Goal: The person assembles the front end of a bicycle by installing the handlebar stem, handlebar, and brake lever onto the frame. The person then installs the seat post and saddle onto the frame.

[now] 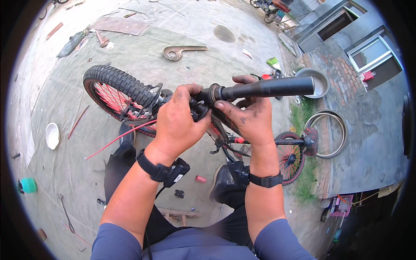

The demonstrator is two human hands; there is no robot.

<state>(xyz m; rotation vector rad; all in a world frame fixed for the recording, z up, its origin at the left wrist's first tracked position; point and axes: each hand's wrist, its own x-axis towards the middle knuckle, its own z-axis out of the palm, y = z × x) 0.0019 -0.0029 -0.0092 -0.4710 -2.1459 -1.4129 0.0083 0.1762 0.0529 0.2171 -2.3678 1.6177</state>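
A bicycle with red spokes lies across the ground below me, its knobby front wheel (115, 89) at the left and its rear wheel (291, 159) at the right. From the middle, a thick black tube (277, 88) of the bicycle fork sticks out to the right. A bearing ring (213, 93) sits around the tube's left end. My left hand (180, 119) is closed around the fork just left of the ring. Under the tube, my right hand (249, 115) grips close to the ring, thumb against it; some of its fingers are hidden behind the tube.
A red cable (119, 139) reaches left from the bicycle. Beyond it lie a curved chain guard (182, 52) and a pipe wrench (102, 39). A white bowl (53, 135) stands at the left. By the wall are a metal basin (318, 80) and a loose wheel rim (336, 134).
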